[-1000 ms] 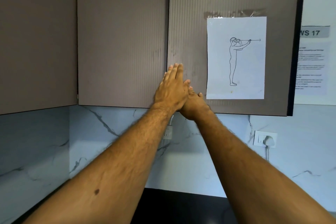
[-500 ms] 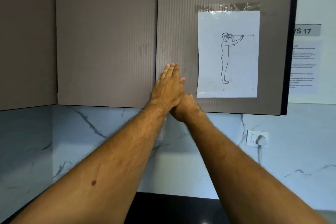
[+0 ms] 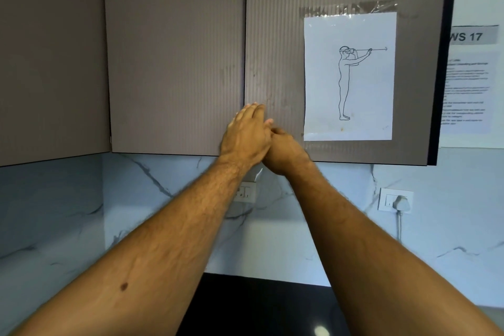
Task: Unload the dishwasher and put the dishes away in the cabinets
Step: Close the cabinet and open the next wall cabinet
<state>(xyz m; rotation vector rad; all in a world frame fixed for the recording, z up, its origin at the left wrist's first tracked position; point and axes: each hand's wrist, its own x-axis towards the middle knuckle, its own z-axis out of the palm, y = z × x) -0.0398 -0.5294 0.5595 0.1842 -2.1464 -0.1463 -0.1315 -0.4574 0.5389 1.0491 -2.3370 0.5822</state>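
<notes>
Against the cabinet door [image 3: 272, 35], left hand [image 3: 246, 136] flat-fingered overlaps right hand [image 3: 286, 154], fingers unclear.

I see a dark countertop [image 3: 261, 305] running along the bottom of my view beneath the marble-patterned backsplash [image 3: 68, 213], a bright spot of light reflected on its glossy surface; both forearms cross in front and hide much of it, and on the part I can see, I make out no objects

Paper sheet [image 3: 350, 78] on cabinet door [image 3: 275, 35]
</notes>
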